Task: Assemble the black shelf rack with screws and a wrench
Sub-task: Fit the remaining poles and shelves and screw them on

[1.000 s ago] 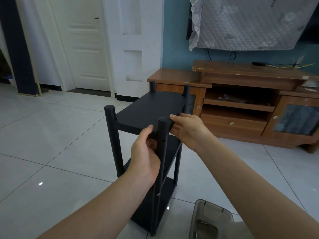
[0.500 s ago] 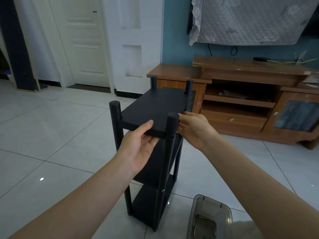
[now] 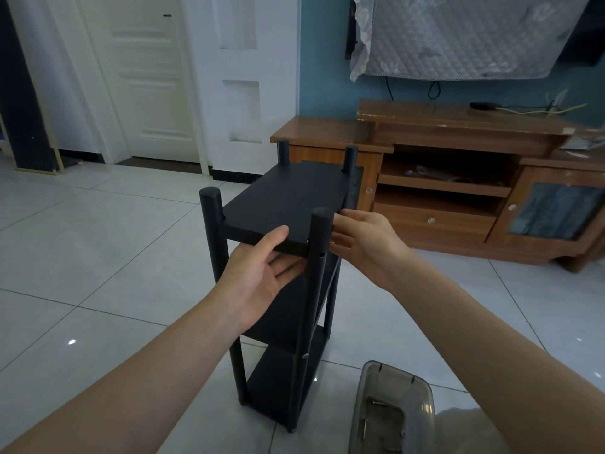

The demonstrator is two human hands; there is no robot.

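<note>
The black shelf rack stands upright on the tiled floor at the centre of my view. My left hand was around the near-right post a second ago. It now pinches the front edge of the top shelf, thumb on top and fingers fairly straight beneath. My right hand remains at the post's 3 o'clock, its fingertips hidden behind the post, so I cannot tell its hold. A clear plastic box sits at 5 o'clock.

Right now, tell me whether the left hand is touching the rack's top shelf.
Touching. In the head view the left hand pinches the top shelf: thumb on its front edge, fingers underneath.
</note>
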